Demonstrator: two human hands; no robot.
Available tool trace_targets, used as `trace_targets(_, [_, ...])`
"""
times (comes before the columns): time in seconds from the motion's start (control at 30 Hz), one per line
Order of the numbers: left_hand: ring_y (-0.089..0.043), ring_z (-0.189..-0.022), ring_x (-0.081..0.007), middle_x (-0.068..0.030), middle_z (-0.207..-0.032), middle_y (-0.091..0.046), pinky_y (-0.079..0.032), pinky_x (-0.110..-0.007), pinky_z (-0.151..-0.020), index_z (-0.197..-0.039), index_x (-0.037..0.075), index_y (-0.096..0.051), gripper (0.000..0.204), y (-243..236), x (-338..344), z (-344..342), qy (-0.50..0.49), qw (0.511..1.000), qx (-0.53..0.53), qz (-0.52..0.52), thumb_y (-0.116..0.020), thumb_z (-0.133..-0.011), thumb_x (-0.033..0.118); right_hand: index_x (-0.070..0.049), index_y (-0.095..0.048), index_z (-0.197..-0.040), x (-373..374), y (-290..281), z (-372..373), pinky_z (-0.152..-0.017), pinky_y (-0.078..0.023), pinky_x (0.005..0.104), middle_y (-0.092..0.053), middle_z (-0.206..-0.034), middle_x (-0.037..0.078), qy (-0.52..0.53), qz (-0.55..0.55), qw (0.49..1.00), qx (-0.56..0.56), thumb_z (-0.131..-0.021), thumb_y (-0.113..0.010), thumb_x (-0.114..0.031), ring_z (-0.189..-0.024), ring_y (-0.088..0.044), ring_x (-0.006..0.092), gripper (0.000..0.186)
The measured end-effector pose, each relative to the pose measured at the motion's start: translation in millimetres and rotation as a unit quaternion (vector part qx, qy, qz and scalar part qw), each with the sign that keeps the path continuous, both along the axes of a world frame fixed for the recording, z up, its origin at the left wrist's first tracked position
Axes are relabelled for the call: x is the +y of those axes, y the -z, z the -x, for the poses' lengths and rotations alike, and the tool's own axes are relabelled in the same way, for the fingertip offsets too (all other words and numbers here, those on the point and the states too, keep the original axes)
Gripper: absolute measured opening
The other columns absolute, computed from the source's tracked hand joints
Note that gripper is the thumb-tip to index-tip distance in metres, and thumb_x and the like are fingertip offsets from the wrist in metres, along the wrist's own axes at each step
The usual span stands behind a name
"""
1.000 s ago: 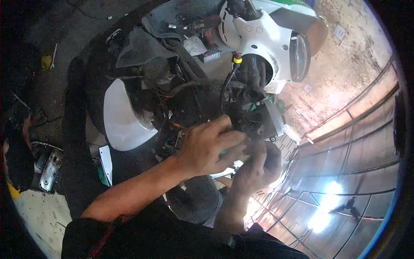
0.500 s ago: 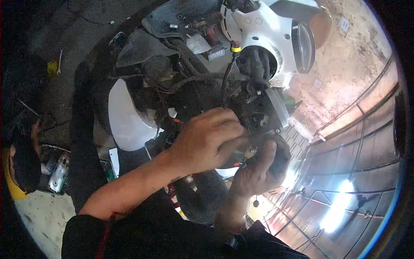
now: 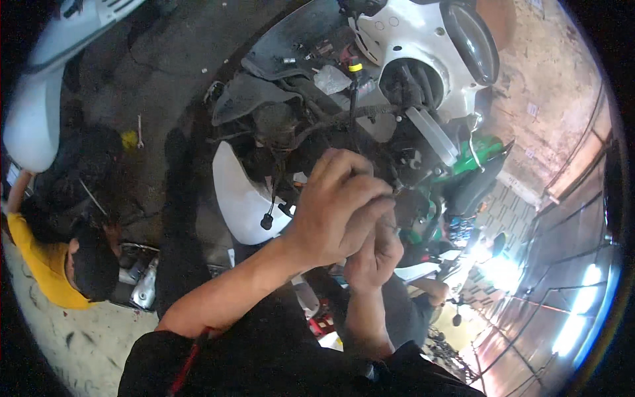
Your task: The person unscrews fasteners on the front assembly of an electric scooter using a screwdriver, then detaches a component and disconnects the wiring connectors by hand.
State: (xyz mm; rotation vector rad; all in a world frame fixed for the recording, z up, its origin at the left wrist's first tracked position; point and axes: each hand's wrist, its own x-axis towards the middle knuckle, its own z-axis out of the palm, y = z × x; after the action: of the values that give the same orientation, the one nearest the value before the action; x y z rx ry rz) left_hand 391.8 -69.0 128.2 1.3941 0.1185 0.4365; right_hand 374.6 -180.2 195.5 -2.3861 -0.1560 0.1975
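Note:
My left hand (image 3: 334,212) and my right hand (image 3: 376,255) meet in front of an opened-up motor scooter, fingers bent and pressed together. Whatever is pinched between them is hidden by the fingers. Just beyond lie the scooter's dark frame and wiring. A black cable with a yellow-ringed connector (image 3: 355,67) rises behind my hands. To the left of my left wrist, a small black plug (image 3: 266,221) dangles from a wire. The white front cover (image 3: 456,49) with its headlamp stands at the far right, and a curved white side panel (image 3: 235,198) sits left of my left hand.
At the left, a person in a yellow shirt (image 3: 41,264) crouches beside a box of metal parts (image 3: 144,284). A large white panel (image 3: 33,126) reaches in above. A wrench (image 3: 140,131) lies on the dark floor. Green bodywork (image 3: 486,151) shows at the right.
The view has shifted left, bringing more of the yellow-shirted person in. My hands have drawn closer together, and coloured wires seen between them earlier are now covered.

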Motion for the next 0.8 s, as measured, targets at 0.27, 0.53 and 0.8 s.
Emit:
trace_targets(0.27, [-0.063,-0.078,-0.0299,-0.0130,-0.085,-0.065,-0.049,-0.038,-0.073,-0.091,0.001,-0.068,0.019,-24.4,37.4,-27.6,0.162,0.985,-0.060,-0.024,-0.073,-0.075,0.009,0.003,-0.060,-0.097,-12.3,17.8,-5.3,-0.067,-0.048,0.0302,-0.064,-0.087,0.011,0.038,-0.049,0.997,-0.039,-0.095,-0.057,-0.013,-0.075,-0.061,0.0190,0.017])
trace_targets(0.53, [-0.063,-0.073,-0.0282,-0.0128,-0.081,-0.065,-0.049,-0.033,-0.063,-0.089,0.002,-0.068,0.015,-33.5,35.3,-31.8,0.160,0.974,-0.053,-0.150,-0.071,-0.076,0.006,0.006,-0.060,-0.096,7.6,31.3,3.9,-0.075,-0.045,0.0275,-0.062,-0.093,0.014,0.168,-0.231,0.957,-0.053,-0.094,-0.058,-0.011,-0.085,-0.058,0.0185,0.016])
trace_targets(0.8, [-0.063,-0.070,-0.0209,-0.0092,-0.078,-0.065,-0.048,-0.030,-0.060,-0.084,0.006,-0.072,0.012,-41.0,36.0,-40.2,0.101,0.968,0.001,-0.230,-0.075,-0.074,0.011,0.007,-0.067,-0.092,38.1,14.4,-8.0,-0.063,-0.047,0.0285,-0.065,-0.079,0.012,0.283,-0.235,0.929,-0.037,-0.090,-0.064,-0.009,-0.070,-0.060,0.0173,0.017])
